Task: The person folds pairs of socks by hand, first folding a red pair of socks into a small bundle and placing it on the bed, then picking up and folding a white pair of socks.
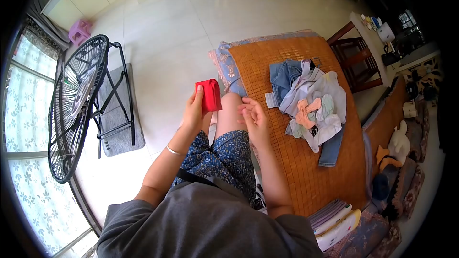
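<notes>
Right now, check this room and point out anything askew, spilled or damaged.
Nothing looks spilled or damaged. Only the clothes heap on the brown mat stands out: tangled, a denim leg poking out, unlike the compact red cloth in the left hand.

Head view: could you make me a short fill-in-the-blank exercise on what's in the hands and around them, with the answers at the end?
1. The left hand holds a folded cloth coloured ____.
2. The right hand, its fingers loosely curled, holds ____.
3. The heap of clothes lies on the person's own ____ side.
4. The person's T-shirt is dark ____.

Missing words: red; nothing; right; grey.
</notes>
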